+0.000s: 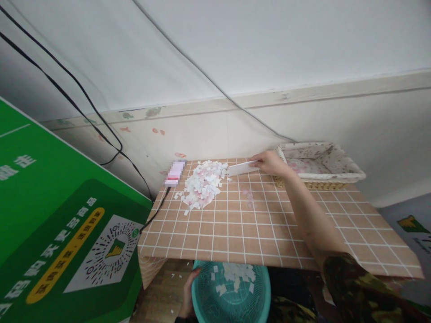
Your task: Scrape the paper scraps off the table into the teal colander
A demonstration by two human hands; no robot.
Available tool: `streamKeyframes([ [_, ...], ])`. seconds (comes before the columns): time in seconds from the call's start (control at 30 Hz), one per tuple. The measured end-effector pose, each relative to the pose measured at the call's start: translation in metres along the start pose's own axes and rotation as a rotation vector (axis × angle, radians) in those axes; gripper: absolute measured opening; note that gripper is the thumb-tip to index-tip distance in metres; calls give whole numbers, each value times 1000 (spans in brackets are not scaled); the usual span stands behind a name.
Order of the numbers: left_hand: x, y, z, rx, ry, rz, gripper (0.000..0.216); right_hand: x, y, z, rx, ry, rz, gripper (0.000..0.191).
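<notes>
A thin white card [243,168] is pinched in my right hand [269,162], its long edge near the tablecloth. The card's left end reaches the right side of a heap of white and pinkish paper scraps [202,186]. Below the table's front edge, my left hand [191,287] grips the left rim of a green plastic basket [265,294]. Loose pale paper pieces [235,276] lie inside that basket. Part of its far rim is hidden under the table edge.
A wicker basket with a cloth lining [350,172] stands at the table's back right. On the left lies a phone [175,173] with a black cable [158,211]. A green sign panel [81,179] stands left of the checked tablecloth [269,233]. A wall runs behind.
</notes>
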State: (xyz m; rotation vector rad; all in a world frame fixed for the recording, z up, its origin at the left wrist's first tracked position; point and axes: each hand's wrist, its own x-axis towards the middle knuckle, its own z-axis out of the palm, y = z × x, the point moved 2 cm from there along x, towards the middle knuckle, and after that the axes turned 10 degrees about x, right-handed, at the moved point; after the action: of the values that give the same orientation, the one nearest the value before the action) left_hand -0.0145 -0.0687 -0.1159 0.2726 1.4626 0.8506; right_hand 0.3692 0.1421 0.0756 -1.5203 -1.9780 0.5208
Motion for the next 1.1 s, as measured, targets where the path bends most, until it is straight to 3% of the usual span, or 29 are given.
streamKeyframes([
  [0.27,4,-3,-7,36,76,85,7,-2,8,-5,68,-84,15,24],
  [0.53,3,-2,-2,9,40,33,8,-1,20,-1,150,-124,48,27],
  [0.77,18,-12,-15,27,13,62,10,1,16,5,173,-114,48,25],
  [1.1,15,-10,-15,68,32,129,11,1,16,23,326,-303,44,25],
])
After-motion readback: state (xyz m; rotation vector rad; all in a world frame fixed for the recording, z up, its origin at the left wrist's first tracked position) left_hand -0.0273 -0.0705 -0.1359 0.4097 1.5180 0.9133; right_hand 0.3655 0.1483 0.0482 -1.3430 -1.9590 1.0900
